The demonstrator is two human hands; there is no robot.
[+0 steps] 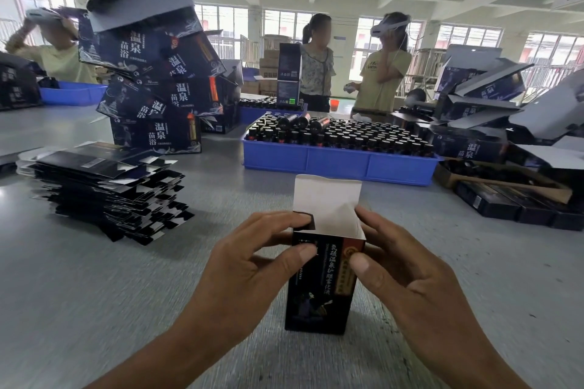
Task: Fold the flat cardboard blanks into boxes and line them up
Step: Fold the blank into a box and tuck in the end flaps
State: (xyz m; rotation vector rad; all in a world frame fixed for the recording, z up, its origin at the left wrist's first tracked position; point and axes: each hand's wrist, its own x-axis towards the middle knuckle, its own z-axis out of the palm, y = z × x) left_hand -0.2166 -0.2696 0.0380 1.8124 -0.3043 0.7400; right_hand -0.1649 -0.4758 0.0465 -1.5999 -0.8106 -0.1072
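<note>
A small dark box (322, 290) with gold lettering stands upright on the grey table (94, 294) in front of me. Its white top flap (327, 193) sticks up open. My left hand (252, 265) grips the box's upper left corner, the forefinger pressing a small dark side flap inward, the thumb on the front face. My right hand (407, 275) holds the upper right corner, thumb on the front, fingers behind the right side flap. A stack of flat dark blanks (107, 193) lies at the left.
A blue tray (335, 164) packed with dark bottles sits straight ahead. A leaning pile of large dark cartons (158, 73) rises at the back left. More cartons and small boxes (505, 199) crowd the right. Three people stand behind the table.
</note>
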